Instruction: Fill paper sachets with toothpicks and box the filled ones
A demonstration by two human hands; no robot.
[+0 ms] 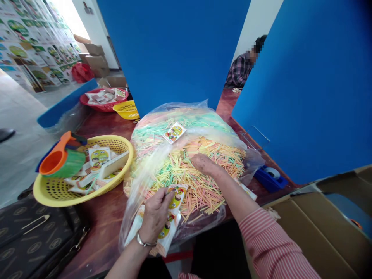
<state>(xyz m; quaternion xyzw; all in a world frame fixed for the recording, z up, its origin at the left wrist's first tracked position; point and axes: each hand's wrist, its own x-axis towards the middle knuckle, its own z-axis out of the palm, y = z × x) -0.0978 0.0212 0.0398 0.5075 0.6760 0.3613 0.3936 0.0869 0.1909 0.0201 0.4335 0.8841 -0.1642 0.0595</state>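
A large clear plastic bag [139,170] lies opened on the table, full of thin pastel sticks [174,166] in pink, yellow, green and orange. My left hand [157,213], with a bracelet at the wrist, is closed on a printed packet [178,195] at the bag's near edge. Beneath that hand lie more printed packets [167,234]. My right hand [203,163] reaches into the middle of the sticks; its fingertips are partly hidden, and I cannot make out what they hold. Another small packet [174,133] rests on top of the bag.
At left stands a yellow basket [49,195] with packets, an orange scoop [54,161] and a green brush-like piece [74,162]. Farther back are a red basket [107,106] and a yellow one [128,110]. Blue panels [180,50] rise ahead. A tape dispenser [270,178] sits right; a person [240,71] sits beyond.
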